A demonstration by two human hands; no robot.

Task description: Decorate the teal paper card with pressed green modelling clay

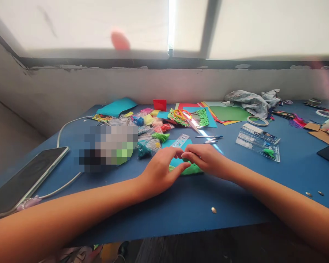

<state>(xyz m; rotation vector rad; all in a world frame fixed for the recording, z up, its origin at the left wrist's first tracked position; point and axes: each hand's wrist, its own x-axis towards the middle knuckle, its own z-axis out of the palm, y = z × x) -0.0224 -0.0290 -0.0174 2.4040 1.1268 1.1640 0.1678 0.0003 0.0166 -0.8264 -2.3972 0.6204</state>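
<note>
Right hand (207, 160): fingers bent together, pinching a small dark green piece (185, 159) at the tips.
Left hand (163, 168): half curled, thumb parted from index finger; can't make out whether it grips the piece too.
Blue card (174, 144): beneath both hands on the table (164, 221), green strip (192, 169) along its near edge.
Ruler (181, 140): on the card's far part.
Scissors (191, 122): farther back.

Green piece (185, 159) mostly hidden by fingers (195, 149), pixelated object (109, 144) unrecognisable, phone (30, 177) cut off at left
</note>
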